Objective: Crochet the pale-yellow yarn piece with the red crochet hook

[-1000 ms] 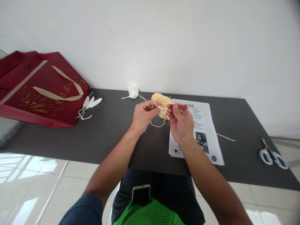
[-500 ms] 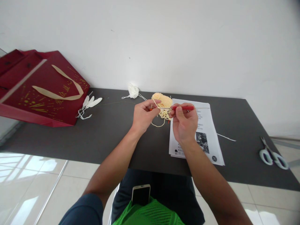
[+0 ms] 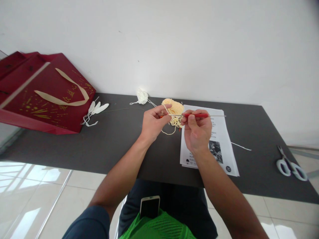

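My right hand (image 3: pixel 198 129) is closed round the red handle of a crochet hook (image 3: pixel 199 115), its thin metal shaft pointing left. Pale yellow yarn (image 3: pixel 168 133) runs over a finger of my left hand (image 3: pixel 155 121), whose thumb and forefinger pinch the yarn at the hook's tip. The worked piece is mostly hidden behind those fingers, with a bit of orange (image 3: pixel 161 116) showing. Just behind both hands lies a ball of pale yellow yarn (image 3: pixel 173 105), with loose loops spilling toward me.
Printed sheets (image 3: pixel 221 156) lie under my right hand. Scissors (image 3: pixel 290 167) rest near the table's right end. To the left are a red paper bag (image 3: pixel 52 99) and white crocheted pieces (image 3: pixel 97 108). White yarn (image 3: pixel 142 97) sits by the wall. A phone (image 3: pixel 150 206) lies on my lap.
The crochet hook and my right hand have shifted very slightly right. My left hand keeps its pinch; the rest looks the same.
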`<state>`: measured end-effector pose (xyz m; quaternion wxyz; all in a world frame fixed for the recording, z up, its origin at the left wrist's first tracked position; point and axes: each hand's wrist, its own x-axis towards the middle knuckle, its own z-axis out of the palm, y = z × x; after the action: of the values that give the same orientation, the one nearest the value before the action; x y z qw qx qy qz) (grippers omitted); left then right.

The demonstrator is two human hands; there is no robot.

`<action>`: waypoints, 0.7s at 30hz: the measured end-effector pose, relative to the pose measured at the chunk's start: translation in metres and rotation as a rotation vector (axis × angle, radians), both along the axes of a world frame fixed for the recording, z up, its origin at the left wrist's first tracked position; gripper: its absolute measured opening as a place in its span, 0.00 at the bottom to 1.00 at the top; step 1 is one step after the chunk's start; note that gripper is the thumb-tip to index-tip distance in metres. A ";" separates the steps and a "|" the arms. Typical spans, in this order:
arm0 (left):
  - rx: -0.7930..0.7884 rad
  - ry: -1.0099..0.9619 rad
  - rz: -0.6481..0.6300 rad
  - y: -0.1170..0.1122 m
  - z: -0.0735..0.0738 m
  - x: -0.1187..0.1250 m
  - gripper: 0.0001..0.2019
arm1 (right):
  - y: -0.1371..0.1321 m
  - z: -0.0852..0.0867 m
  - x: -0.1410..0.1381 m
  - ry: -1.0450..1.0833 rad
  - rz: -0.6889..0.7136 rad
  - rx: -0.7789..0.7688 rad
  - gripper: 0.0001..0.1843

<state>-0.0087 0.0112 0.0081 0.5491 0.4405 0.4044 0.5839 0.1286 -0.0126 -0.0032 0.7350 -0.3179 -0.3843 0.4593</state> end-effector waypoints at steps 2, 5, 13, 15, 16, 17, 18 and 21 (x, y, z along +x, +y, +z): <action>-0.031 -0.065 -0.041 0.000 0.001 -0.001 0.19 | 0.000 0.000 0.001 0.005 0.036 0.031 0.14; -0.076 -0.136 -0.086 -0.001 0.004 -0.002 0.18 | 0.000 0.000 0.003 -0.002 0.049 0.048 0.15; -0.089 -0.106 -0.094 -0.001 0.005 -0.001 0.18 | 0.003 -0.002 0.001 0.103 0.114 -0.117 0.11; -0.047 -0.037 -0.037 -0.001 0.003 0.000 0.17 | 0.005 -0.003 0.000 0.115 0.105 -0.157 0.10; -0.027 -0.005 -0.010 -0.001 0.002 0.000 0.16 | 0.005 -0.003 -0.001 0.122 0.095 -0.175 0.10; -0.011 0.020 0.010 -0.001 0.001 0.001 0.15 | 0.005 -0.003 -0.002 0.131 0.086 -0.190 0.10; 0.000 0.037 0.023 -0.001 0.001 0.001 0.14 | 0.005 -0.003 -0.002 0.142 0.079 -0.205 0.11; 0.005 0.047 0.038 -0.001 0.001 0.001 0.11 | 0.005 -0.001 -0.002 0.183 0.085 -0.241 0.10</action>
<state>-0.0074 0.0097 0.0092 0.5271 0.4477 0.4240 0.5848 0.1262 -0.0077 -0.0044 0.7033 -0.3440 -0.2708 0.5601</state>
